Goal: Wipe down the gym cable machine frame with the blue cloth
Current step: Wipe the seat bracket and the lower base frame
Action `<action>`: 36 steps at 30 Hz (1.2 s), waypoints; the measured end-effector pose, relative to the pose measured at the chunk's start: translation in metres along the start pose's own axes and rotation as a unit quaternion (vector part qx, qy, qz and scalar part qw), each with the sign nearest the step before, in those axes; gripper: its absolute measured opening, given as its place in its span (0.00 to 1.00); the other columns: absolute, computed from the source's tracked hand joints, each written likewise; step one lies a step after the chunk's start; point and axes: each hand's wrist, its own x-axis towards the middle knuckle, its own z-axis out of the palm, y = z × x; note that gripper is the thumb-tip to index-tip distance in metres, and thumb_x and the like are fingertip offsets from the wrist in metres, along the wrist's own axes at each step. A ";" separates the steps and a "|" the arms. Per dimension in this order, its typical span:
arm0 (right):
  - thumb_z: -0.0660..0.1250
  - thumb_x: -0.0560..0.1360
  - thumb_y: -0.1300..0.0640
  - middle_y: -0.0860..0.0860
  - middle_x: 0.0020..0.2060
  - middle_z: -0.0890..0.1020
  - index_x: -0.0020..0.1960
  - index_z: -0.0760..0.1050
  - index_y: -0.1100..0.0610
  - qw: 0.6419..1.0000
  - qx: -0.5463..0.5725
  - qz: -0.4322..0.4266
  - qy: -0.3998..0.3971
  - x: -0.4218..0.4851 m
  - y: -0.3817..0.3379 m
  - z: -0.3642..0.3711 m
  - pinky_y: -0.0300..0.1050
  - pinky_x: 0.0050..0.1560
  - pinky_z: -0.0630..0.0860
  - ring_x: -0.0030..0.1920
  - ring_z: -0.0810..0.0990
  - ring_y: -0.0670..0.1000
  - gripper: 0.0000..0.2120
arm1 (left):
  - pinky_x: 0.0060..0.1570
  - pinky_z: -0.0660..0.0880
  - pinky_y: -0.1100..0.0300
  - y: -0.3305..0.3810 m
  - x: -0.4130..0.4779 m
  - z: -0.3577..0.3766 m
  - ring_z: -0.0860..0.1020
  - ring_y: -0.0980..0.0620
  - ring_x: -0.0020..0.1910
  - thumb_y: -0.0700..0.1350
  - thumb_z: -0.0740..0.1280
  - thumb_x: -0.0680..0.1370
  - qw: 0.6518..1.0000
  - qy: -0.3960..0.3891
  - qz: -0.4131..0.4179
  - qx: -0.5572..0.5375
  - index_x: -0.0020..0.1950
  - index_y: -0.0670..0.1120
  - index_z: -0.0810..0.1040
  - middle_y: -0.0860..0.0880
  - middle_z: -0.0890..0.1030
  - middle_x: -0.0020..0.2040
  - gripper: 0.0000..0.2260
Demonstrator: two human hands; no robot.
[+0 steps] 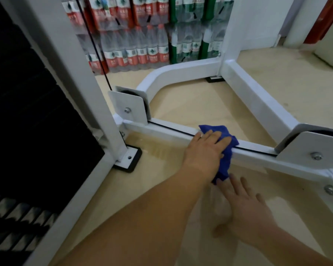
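- Pressed flat under the left hand (206,148), the blue cloth (224,162) is held against the low white crossbar (161,132) of the cable machine frame; the fingers are laid out straight over it, not curled.
- One end of the cloth is draped over the top of the bar, and the other hangs down its near side toward the floor (181,104).
- The right hand (246,204) is kept open with fingers spread, low over the floor just beside the cloth's hanging end; nothing is held in it.
- The wipe is judged to be partway along this crossbar, between the two pulley brackets (129,110).
- No clear mark of cleaned or uncleaned metal can be made out.
- The curved base rail (181,72), the upright post (81,64) and the brackets are judged still to be wiped.
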 end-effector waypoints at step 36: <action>0.72 0.59 0.26 0.36 0.79 0.31 0.77 0.36 0.27 0.999 0.020 0.005 -0.046 0.025 -0.053 0.017 0.67 0.78 0.51 0.82 0.34 0.52 0.59 | 0.59 0.66 0.77 -0.107 -0.090 -0.042 0.71 0.72 0.59 0.44 0.62 0.85 0.811 0.336 -0.308 -0.367 0.74 0.52 0.71 0.65 0.73 0.58 0.17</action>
